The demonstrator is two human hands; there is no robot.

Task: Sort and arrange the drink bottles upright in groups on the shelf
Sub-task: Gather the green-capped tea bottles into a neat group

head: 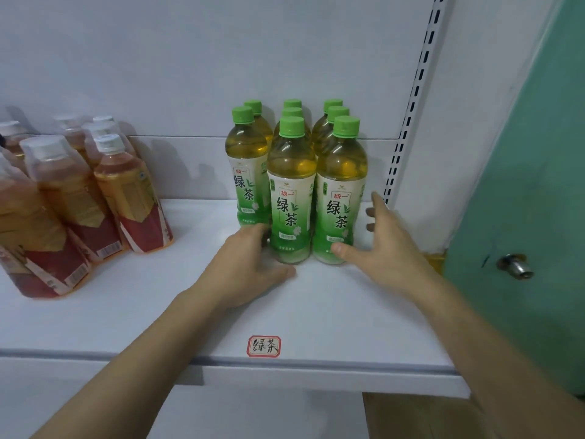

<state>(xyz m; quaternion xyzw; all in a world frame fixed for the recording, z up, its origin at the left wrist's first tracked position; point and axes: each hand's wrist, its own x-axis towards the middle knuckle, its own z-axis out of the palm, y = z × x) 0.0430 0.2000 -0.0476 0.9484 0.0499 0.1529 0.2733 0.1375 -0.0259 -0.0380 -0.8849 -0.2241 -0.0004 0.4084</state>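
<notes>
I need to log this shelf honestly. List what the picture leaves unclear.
- Head view, red-label bottles: the group is cut by the left edge; count unknown.
- Rear green tea bottles: front ones hide all but caps.
- Right hand: fingertips behind the front right bottle.
- Small label print: too fine.

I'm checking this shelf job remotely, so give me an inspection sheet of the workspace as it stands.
Surface: white shelf, with a handwritten red-bordered label at its front edge.
Job's things: eight green tea bottles upright in three rows at right; red-labelled tea bottles with white caps grouped at left.
Clutter: nothing seen.
Hands: left hand at the base of the front bottles, right hand open beside the front-right bottle, thumb touching its base.
Cables: nothing seen.
Surroundings: slotted shelf upright, green door with metal knob.
</notes>
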